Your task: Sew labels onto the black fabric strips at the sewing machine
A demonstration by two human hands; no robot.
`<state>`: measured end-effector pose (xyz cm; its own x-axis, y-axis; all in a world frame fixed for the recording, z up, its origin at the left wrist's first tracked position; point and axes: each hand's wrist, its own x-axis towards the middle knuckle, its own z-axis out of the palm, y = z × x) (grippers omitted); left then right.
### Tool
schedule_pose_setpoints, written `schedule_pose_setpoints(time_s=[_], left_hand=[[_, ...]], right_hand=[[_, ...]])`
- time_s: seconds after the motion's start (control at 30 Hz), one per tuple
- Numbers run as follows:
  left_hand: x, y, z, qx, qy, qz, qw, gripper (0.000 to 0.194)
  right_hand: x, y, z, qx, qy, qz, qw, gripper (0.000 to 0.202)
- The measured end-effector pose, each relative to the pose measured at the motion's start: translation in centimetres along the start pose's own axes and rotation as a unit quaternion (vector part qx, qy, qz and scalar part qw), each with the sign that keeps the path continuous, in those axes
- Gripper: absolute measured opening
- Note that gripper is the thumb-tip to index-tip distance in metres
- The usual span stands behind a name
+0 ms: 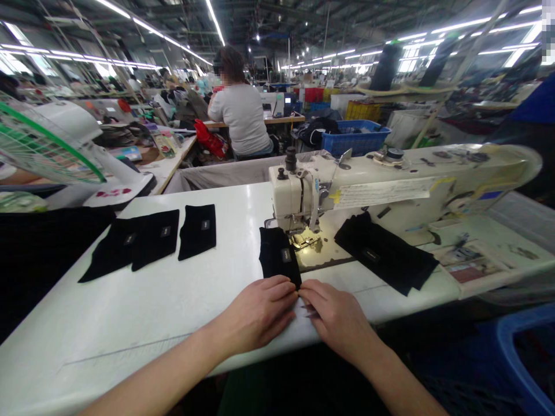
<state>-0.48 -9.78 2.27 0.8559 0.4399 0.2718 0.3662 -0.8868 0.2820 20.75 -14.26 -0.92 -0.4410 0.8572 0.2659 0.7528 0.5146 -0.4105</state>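
Note:
A black fabric piece (273, 254) with a small label lies at the left of the sewing machine's presser foot (306, 240). My left hand (266, 309) is closed on its near edge, fingertips pinching the cloth. Against it, my right hand (336, 315) pinches the same edge at the corner. A thin pointed metal tool (309, 312), perhaps thread snips, sticks out from under the right fingers; most of it is hidden. Right of the needle area lies a stack of black labelled pieces (384, 251).
More labelled black pieces (151, 234) lie on the left of the white table (173, 312). A fan (52, 138) stands at far left. The sewing machine (390, 179) spans the back right. A blue basket (520, 358) sits at lower right. A seated person (245, 110) is ahead.

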Motion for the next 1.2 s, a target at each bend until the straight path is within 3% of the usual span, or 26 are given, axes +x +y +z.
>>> schedule_pose_setpoints(time_s=[0.83,1.2], left_hand=[[1.4,-4.2,-0.1,0.021,0.007,-0.010,1.000,0.027],[2.2,-6.2,-0.3,0.027,0.022,-0.010,0.999,0.028]], right_hand=[[4.2,1.1,-0.5,-0.075,-0.031,0.055,0.995,0.031],[2.7,1.6,-0.5,-0.093,-0.016,0.082,0.992,0.035]])
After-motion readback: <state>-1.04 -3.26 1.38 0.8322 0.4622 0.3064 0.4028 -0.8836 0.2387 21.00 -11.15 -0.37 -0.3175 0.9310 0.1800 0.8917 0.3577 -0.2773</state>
